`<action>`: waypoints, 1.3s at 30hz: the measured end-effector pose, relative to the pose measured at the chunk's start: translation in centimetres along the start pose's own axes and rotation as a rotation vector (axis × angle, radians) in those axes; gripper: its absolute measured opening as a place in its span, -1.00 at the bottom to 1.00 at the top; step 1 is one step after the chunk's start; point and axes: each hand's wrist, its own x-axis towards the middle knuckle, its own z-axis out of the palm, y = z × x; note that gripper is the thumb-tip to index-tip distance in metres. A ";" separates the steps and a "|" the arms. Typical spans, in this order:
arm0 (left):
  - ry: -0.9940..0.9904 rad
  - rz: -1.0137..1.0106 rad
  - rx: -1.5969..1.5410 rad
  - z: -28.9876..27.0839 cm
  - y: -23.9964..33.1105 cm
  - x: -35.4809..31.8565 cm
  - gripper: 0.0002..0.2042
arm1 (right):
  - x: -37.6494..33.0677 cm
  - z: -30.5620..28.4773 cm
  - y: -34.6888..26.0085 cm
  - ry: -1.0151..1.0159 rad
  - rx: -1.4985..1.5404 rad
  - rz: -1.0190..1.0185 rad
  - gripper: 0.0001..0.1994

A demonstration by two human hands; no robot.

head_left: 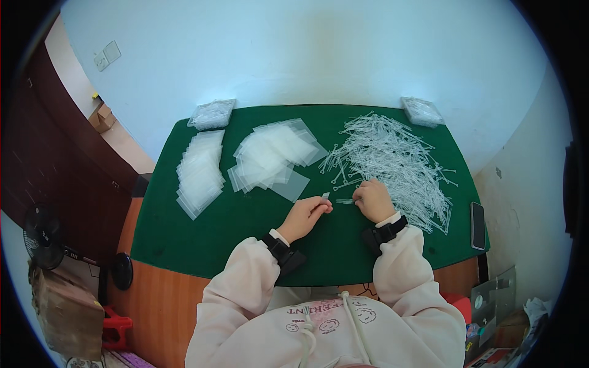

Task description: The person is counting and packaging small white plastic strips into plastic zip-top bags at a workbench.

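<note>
The left hand (pixel 305 216) pinches a small clear plastic strip (pixel 325 196) above the green felt table mat (pixel 245 227), while the right hand (pixel 372 200), fingers curled closed, rests on the heap of thin clear plastic sticks (pixel 392 162), beside the loose clear plastic bags (pixel 276 156), all within reach.

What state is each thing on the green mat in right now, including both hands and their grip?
Left hand: grip pinched shut on a small clear strip.
Right hand: fingers curled, resting at the edge of the clear stick pile; grip unclear.
Clear stick pile: loose, spread out.
Flat clear bags: fanned in a loose heap.
Stacked clear bags: slanted stack.
Phone: lying flat, screen dark.
Two packed bundles: closed, at the back corners.
</note>
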 end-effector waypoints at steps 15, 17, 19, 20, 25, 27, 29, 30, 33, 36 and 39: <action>0.119 -0.002 0.017 0.0 0.0 0.0 -0.86 | 1.0 -0.5 -1.7 0.258 0.348 -0.035 -0.97; 0.173 -0.001 0.004 0.0 0.0 0.1 -0.86 | 1.0 -1.2 -2.5 0.255 0.470 -0.002 -0.96; 0.201 -0.002 -0.002 -0.1 -0.1 0.1 -0.86 | 1.1 -1.8 -3.4 0.246 0.715 0.066 -0.94; 0.248 0.010 -0.010 -0.1 -0.3 0.1 -0.86 | 1.1 -1.6 -3.7 0.244 0.716 0.065 -0.94; 0.406 0.058 -0.038 -0.3 -0.3 0.2 -0.86 | 0.8 -0.2 -3.9 0.089 0.822 0.053 -0.91; 0.441 0.071 -0.042 -0.3 -0.2 0.2 -0.86 | 0.8 0.4 -3.3 -0.015 0.643 -0.050 -0.90; 0.447 0.072 -0.047 -0.3 -0.1 0.2 -0.86 | 0.7 0.8 -2.7 -0.045 0.572 -0.125 -0.91; 0.450 0.074 -0.050 -0.3 -0.1 0.2 -0.86 | 0.7 1.0 -2.4 -0.074 0.500 -0.197 -0.90; 0.384 0.032 -0.095 -0.1 -0.4 0.1 -0.86 | 0.7 0.9 -2.7 -0.109 0.442 -0.261 -0.90; 0.288 -0.015 -0.096 -0.2 -0.8 -0.1 -0.86 | 0.7 0.9 -3.4 -0.121 0.471 -0.240 -0.90; 0.151 -0.066 -0.059 -0.1 -0.7 -0.1 -0.85 | 0.4 0.9 -3.6 -0.105 0.438 -0.289 -0.90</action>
